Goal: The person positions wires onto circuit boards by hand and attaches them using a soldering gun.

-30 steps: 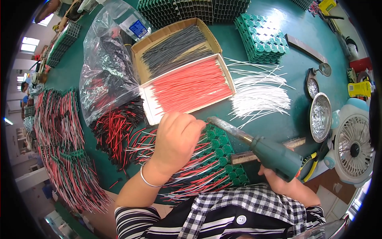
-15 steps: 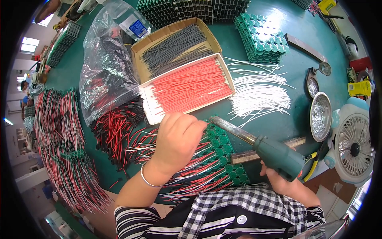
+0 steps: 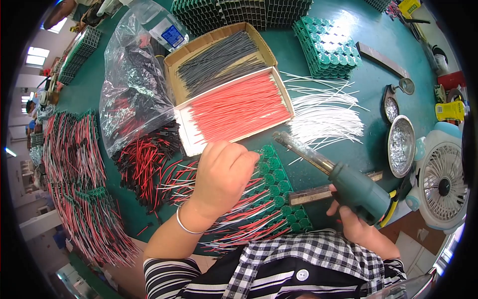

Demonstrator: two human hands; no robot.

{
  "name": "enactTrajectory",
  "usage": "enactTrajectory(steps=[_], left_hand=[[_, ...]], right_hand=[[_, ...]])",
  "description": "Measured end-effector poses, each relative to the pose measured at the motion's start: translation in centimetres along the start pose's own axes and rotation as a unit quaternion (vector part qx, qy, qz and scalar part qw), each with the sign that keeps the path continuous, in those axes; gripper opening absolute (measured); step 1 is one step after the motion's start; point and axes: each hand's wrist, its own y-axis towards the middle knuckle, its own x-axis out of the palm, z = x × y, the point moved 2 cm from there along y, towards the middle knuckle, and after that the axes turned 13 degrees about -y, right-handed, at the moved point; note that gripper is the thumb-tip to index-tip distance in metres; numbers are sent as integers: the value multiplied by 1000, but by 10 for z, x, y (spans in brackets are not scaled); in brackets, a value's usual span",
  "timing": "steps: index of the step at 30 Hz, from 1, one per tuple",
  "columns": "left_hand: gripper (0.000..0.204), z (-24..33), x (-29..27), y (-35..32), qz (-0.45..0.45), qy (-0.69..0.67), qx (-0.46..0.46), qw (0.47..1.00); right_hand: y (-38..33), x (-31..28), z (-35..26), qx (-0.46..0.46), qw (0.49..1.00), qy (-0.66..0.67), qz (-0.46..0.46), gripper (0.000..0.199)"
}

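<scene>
At a green worktable (image 3: 348, 82), the left hand (image 3: 224, 174) rests knuckles-up, fingers curled down onto a green cell pack (image 3: 276, 187) strung with red and white wires; whether it pinches a wire cannot be told. The right hand (image 3: 356, 222) is closed around the green handle of a soldering iron (image 3: 338, 179), whose metal barrel slants up and left, its tip just above the pack's far edge. A silver bangle (image 3: 186, 226) circles the left wrist. Beyond the hands lies a cardboard box (image 3: 221, 47) of dark wires, touching a white tray (image 3: 234, 112) of red wires. Left of both slumps a clear plastic bag (image 3: 132, 94) with a blue-and-white label at its top. Loose white wires (image 3: 323, 119) fan out right of the tray.
</scene>
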Motion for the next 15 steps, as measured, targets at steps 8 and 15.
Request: enactTrajectory(steps=[8,15], left_hand=[[21,1,-3,0,36,-8,-6,999],[18,-1,-1,-2,33,-2,-17,999]], right_hand=[[0,0,-1,-51,995,-76,-27,30],[4,2,-2,-34,993,-94,-64,38]])
